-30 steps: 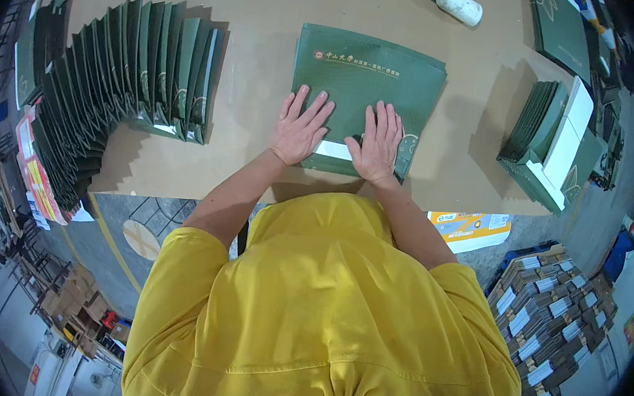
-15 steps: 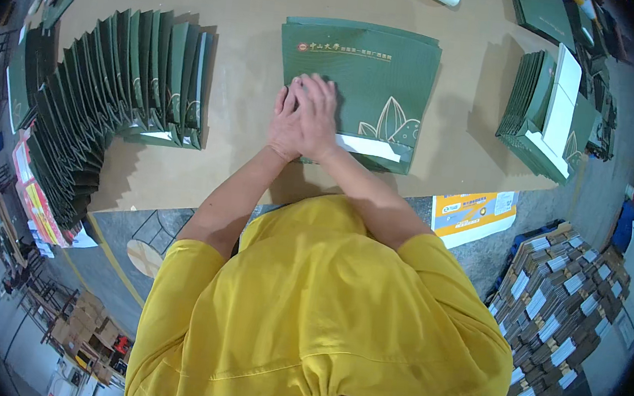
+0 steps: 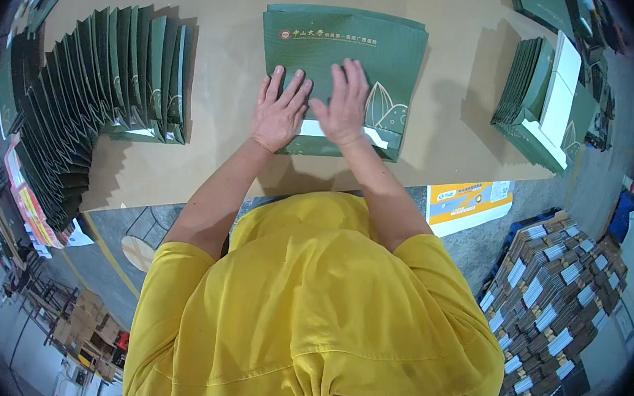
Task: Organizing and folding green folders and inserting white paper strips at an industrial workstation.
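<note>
A green paper bag (image 3: 346, 52) with gold print and a leaf drawing lies flat on the brown table in front of me. Along its near end runs a white strip (image 3: 311, 128), partly covered by my hands. My left hand (image 3: 281, 112) rests on the lower left of the bag with its fingers spread. To the right of it, my right hand (image 3: 345, 105) is over the bag's middle, fingers stretched out and slightly blurred. Whether the right palm presses on the paper, I cannot tell. Neither hand grips anything.
A curved row of folded green bags (image 3: 76, 83) stands at the left of the brown table (image 3: 222, 74). On the right sits another stack of green bags (image 3: 522, 88) with white strips. Bundled dark stacks (image 3: 552, 297) lie on the floor at the right, near an orange-and-white package (image 3: 469, 205).
My hands were together, one over the other, at the bag's left side. Now they are apart, the right hand having moved right across the bag. The whole view has shifted slightly.
</note>
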Tool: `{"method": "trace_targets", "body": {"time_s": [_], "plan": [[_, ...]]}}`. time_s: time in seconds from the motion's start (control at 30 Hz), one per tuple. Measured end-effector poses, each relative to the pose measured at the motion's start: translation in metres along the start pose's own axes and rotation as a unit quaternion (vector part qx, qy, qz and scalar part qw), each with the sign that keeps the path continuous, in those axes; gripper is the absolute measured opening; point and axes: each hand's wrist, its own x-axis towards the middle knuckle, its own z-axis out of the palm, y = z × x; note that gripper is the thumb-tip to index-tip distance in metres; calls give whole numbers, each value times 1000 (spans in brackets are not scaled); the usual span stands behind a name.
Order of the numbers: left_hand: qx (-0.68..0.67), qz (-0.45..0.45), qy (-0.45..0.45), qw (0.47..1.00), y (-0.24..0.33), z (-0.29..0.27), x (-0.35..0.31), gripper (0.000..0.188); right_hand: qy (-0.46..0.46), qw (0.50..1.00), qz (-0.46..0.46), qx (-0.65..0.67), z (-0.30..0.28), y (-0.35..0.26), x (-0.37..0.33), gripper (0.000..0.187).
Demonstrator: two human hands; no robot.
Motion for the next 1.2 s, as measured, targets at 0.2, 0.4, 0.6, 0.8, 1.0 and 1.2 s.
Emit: {"method": "trace_targets", "body": {"time_s": [0.2, 0.4, 0.6, 0.8, 1.0, 1.2], "plan": [[-7, 3, -5, 1000, 1, -2, 0, 46, -118, 982, 26, -144, -43, 23, 0, 64], [-7, -8, -26, 1000, 1, -4, 2, 47, -241, 948, -29, -206, -64, 31, -1, 69], [-25, -14, -23, 999, 2, -7, -2, 49, -274, 946, 1, -175, -58, 30, -5, 73], [-24, -19, -28, 999, 7, -8, 1, 48, -324, 926, 19, -193, -54, 34, -8, 79], [-62, -114, -101, 986, 31, -46, 26, 56, -299, 932, 9, -204, -53, 36, -7, 77], [-88, -12, -26, 996, 66, -8, 37, 57, -253, 948, -16, -191, -48, 44, -9, 76]]}}
